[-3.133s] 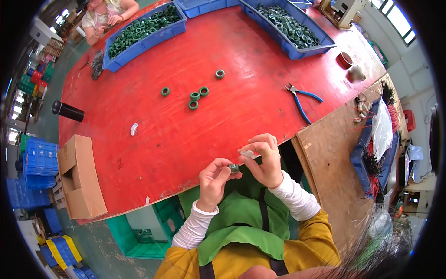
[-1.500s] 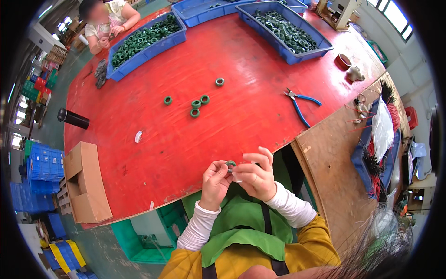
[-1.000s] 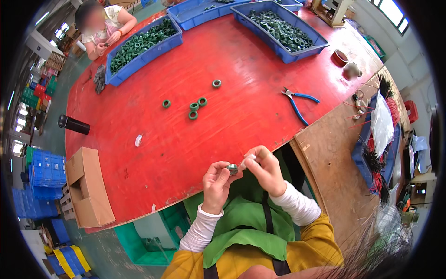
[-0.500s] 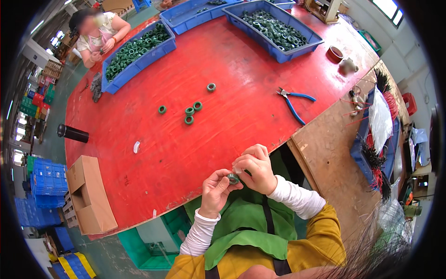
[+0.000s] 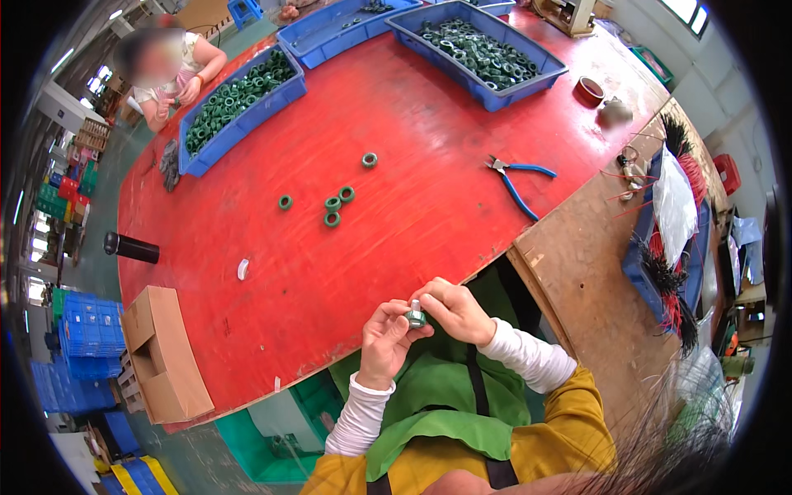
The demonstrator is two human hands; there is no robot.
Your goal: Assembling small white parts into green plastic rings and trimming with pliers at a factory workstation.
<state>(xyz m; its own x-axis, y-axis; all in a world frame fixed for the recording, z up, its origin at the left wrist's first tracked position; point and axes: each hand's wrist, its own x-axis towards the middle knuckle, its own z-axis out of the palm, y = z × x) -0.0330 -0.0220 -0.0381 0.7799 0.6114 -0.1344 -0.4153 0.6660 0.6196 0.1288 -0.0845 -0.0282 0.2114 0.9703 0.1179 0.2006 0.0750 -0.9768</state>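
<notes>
Just past the table's near edge, my left hand [image 5: 383, 345] pinches a small green ring [image 5: 416, 320] between thumb and fingers. A short whitish strip [image 5: 415, 305] stands up from this ring. My right hand [image 5: 460, 313] is closed, its fingertips at the upper end of the strip. Several more green rings lie loose on the red tabletop; three sit in a cluster [image 5: 332, 204], with one ring [image 5: 285, 202] to their left and another ring [image 5: 370, 160] farther off.
Blue trays of green rings stand at the far left [image 5: 192, 165] and far right [image 5: 503, 99]. Blue-handled cutters [image 5: 521, 188], a tape roll [image 5: 590, 91], a black bottle [image 5: 132, 247] and a cardboard box [image 5: 177, 375] are around. A co-worker [image 5: 198, 62] sits across.
My right hand has turned and its fingers have lowered beside the ring, so the whitish strip now shows upright. My left hand keeps the ring. The whole view has shifted slightly.
</notes>
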